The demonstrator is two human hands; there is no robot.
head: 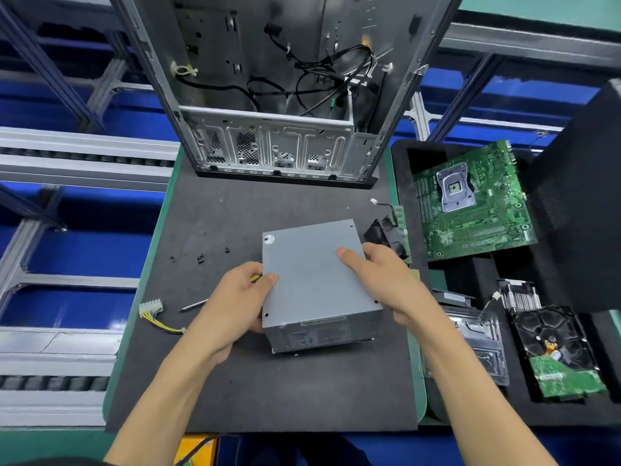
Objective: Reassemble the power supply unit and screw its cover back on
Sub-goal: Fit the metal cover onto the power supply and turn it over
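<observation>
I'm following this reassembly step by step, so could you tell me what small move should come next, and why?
Probably set the power supply unit flat on the mat and free one hand for a screw. Both the left hand and right hand grip it, its cover holes look empty, and the loose screws and screwdriver lie to its left.

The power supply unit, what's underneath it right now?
The power supply unit sits on the dark foam mat; both hands grip its sides. Anything directly beneath it is hidden.
</observation>
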